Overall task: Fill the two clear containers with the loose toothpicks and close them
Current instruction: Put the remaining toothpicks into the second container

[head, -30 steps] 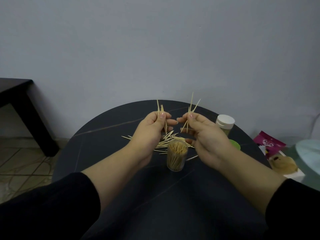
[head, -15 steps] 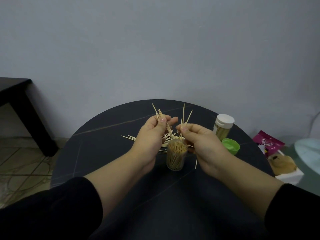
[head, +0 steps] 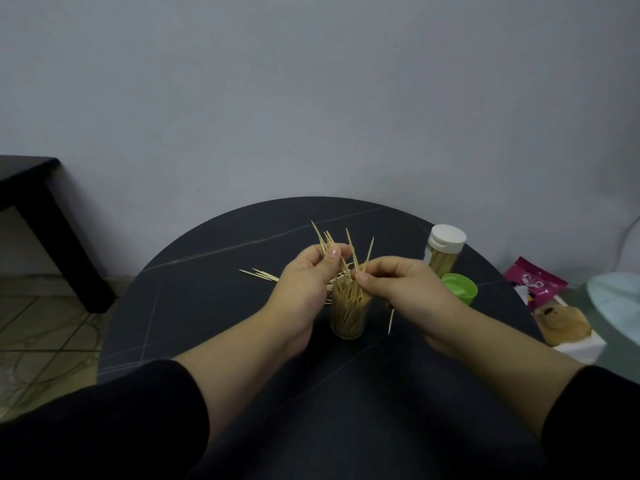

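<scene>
The dark table carries 1 open container, 1 capped container, 1 green lid, loose toothpicks.

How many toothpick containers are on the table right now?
2. The open container stands between the left hand and right hand, which pinch toothpicks; the capped container stands far right, behind a loose green lid. None appears hidden.

No text, brand, number or sign can be read; the only print in view is white marking on the pink packet just off the right edge of the tabletop, too blurred to make out.
</scene>
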